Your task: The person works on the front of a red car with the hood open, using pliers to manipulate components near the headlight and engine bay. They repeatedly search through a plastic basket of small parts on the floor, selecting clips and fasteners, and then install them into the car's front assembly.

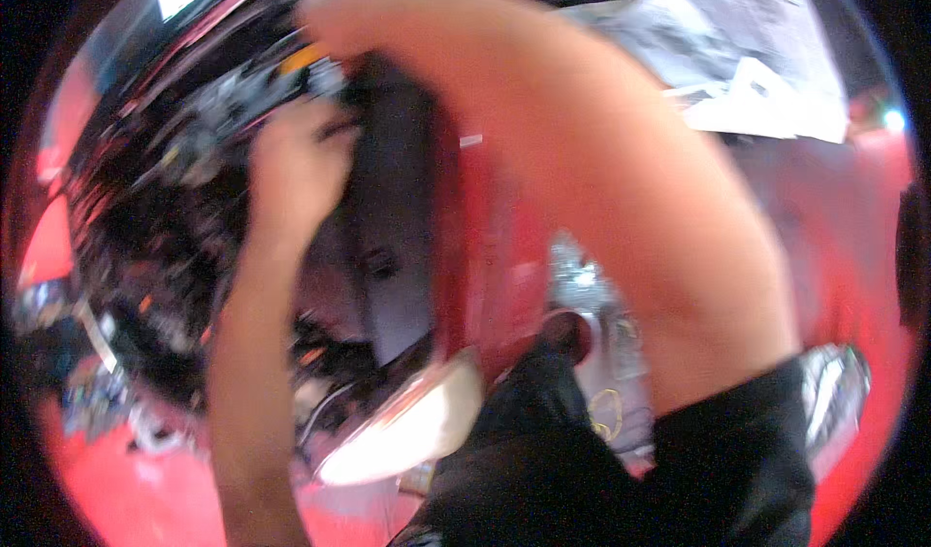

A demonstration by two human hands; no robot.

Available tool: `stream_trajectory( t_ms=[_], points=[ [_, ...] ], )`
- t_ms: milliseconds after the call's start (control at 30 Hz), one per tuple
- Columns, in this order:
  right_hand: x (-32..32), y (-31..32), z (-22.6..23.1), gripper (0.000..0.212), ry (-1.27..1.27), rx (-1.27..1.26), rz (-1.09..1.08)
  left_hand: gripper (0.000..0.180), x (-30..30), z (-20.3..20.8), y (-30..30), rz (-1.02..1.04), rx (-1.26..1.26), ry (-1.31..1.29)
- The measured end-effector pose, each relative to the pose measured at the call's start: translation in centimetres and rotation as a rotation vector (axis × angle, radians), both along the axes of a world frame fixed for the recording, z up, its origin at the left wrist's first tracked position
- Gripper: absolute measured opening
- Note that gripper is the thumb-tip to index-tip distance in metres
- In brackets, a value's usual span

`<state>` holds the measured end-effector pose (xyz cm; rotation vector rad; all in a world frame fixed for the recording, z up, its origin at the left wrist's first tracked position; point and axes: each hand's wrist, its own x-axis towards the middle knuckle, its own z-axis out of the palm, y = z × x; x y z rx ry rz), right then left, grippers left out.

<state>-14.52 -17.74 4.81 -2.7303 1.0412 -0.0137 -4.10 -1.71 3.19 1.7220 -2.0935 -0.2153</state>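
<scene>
Both my arms reach into the open engine bay (165,256) of a red car. My left hand (303,154) is over the bay, its fingers curled in. A small dark shape shows at its fingertips, too blurred to name. Farther in, my right hand (339,18) bends downward near the bay's far end. Motion smears its fingers, so its grip does not show. Between and beside the hands lie an orange-yellow part (303,59) and a grey engine part (233,96). A dark panel (393,188) runs along the bay's right side.
The car's red fender (495,246) stands just right of the bay, with a headlight (407,421) at its near end. Grey-white sheeting (747,52) lies at the far right. Cluttered items (92,397) are at the lower left by the red floor (116,479).
</scene>
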Motion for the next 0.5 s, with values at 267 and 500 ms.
stream_trajectory(
  t_ms=[267,500],
  points=[
    [0.4,1.3,1.8,0.031,-0.065,0.198,-0.091,0.015,-1.0,-0.9,0.3,0.277,-0.081,0.018],
    [3.5,-4.0,-3.8,0.035,0.081,-0.113,0.124,0.015,-2.5,-0.3,0.7,0.267,-0.160,-0.193]
  ],
)
